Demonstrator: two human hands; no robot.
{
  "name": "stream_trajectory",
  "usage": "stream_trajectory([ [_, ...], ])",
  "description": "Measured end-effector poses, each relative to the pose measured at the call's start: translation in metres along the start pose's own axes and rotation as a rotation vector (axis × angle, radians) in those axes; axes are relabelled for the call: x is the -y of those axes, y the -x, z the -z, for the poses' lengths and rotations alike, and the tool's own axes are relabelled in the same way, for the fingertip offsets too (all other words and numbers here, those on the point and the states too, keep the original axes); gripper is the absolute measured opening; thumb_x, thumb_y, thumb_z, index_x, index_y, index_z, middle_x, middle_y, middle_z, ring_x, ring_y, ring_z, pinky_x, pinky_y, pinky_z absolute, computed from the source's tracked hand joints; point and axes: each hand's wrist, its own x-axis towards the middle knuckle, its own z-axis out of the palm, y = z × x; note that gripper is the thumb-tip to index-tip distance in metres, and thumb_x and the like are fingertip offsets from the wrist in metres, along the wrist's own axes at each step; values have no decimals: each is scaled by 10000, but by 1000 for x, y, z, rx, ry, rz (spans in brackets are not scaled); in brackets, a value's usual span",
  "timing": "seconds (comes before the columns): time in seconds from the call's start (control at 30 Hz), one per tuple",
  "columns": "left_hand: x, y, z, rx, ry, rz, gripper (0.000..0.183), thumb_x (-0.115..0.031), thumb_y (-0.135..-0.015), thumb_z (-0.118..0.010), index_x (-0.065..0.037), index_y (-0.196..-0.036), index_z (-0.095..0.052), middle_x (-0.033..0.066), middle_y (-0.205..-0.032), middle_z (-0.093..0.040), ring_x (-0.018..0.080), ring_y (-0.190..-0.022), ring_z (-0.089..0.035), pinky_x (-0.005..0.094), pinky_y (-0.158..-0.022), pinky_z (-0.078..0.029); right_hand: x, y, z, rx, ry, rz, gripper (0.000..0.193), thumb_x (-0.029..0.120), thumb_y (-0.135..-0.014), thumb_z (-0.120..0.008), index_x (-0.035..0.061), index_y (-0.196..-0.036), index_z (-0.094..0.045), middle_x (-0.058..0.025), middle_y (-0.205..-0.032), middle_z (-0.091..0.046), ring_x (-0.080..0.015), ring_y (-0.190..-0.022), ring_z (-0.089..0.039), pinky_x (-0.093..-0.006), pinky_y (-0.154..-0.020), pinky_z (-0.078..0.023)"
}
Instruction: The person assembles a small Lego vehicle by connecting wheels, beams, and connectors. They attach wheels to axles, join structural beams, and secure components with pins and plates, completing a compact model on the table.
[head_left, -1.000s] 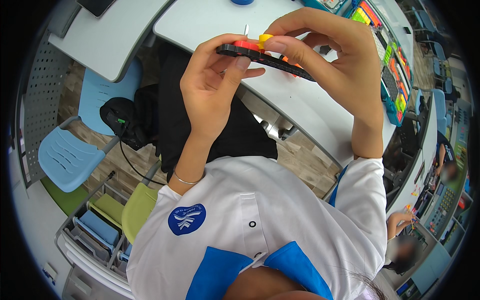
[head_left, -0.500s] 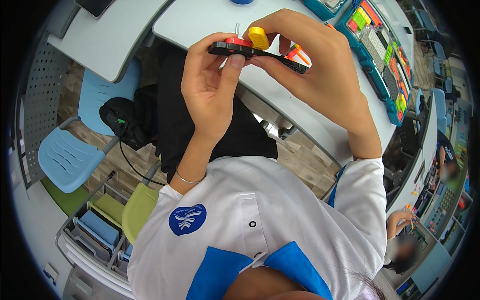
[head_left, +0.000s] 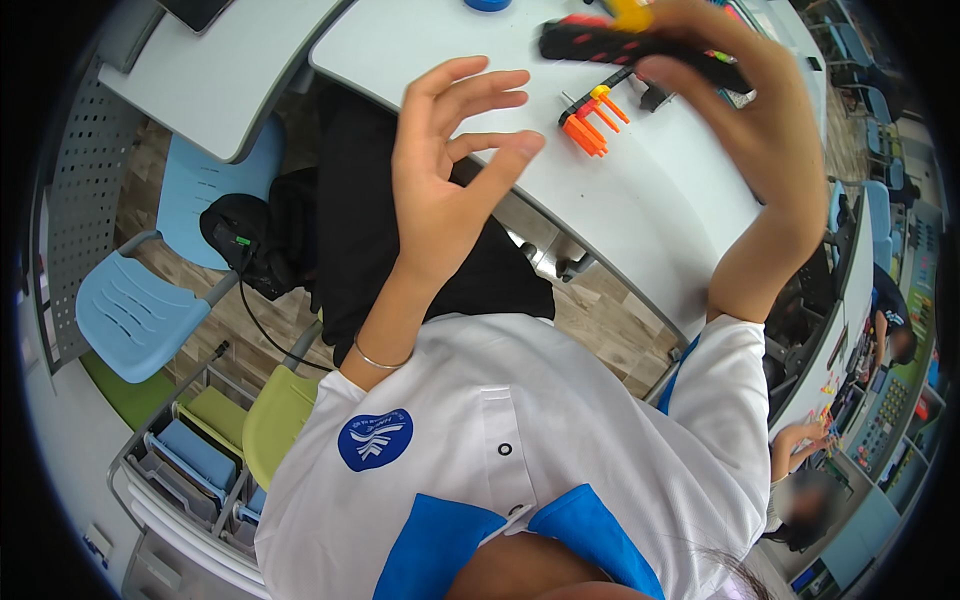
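My right hand (head_left: 760,125) is raised over the white table, pinching a black building beam with holes (head_left: 600,43) between thumb and fingers. A yellow piece (head_left: 630,14) sits on top of the beam, with red beside it; motion blurs them. My left hand (head_left: 445,165) is empty near the table's front edge, its fingers apart and bent toward the right. On the table below the beam lies a small assembly of orange parts (head_left: 590,130) with black, red and yellow pieces and a grey rod.
A blue round object (head_left: 487,4) stands at the table's far edge. Another white table (head_left: 230,80) is at the left, with light blue chairs (head_left: 140,315) and a black bag (head_left: 245,240) below. At the far right, another person's hands (head_left: 800,440) handle colourful parts.
My left hand has let go of the black beam and opened. My right hand has carried the beam up and to the right, uncovering the orange assembly on the table.
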Motion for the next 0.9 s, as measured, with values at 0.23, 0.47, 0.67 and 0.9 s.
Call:
stream_trajectory([
  [0.23, 41, 1, -29, 167, -605, -148, 882, -211, -733, -863, -18, -1437, -368, 169, -1275, -574, 297, -1195, -556, 401, -957, -498, -46, 19, 49, 134, 298, -4, 363, 147, -824, -794, 21, -1147, -685, -94, -1126, -712, -213, -1089, -643, -351, -1011, -446],
  [0.47, 55, -13, -33, 136, -594, -188, 768, -147, -760, -834, -11, -1402, -435, 157, -1202, -639, 251, -1061, -635, 347, -924, -505, -46, 19, 39, 256, 219, 39, 319, 105, -809, -797, 27, -1100, -693, -85, -1126, -710, -228, -1039, -665, -344, -978, -488],
  [0.67, 44, -24, -9, 108, -250, 4, 645, -99, -793, -806, 18, -1343, -489, 147, -1199, -661, 188, -1046, -641, 327, -902, -525, -44, 12, 20, 363, 69, -37, 303, 80, -818, -781, 14, -1090, -666, -75, -1045, -705, -197, -992, -672, -337, -935, -517],
  [0.9, 36, -30, 11, 104, 52, 130, 531, -47, -845, -776, 81, -1301, -537, 179, -1223, -634, 208, -1167, -598, 341, -980, -515, -45, -5, -2, 433, 51, 117, 265, 126, -852, -755, 3, -1064, -655, -76, -949, -690, -182, -826, -663, -323, -869, -537],
])
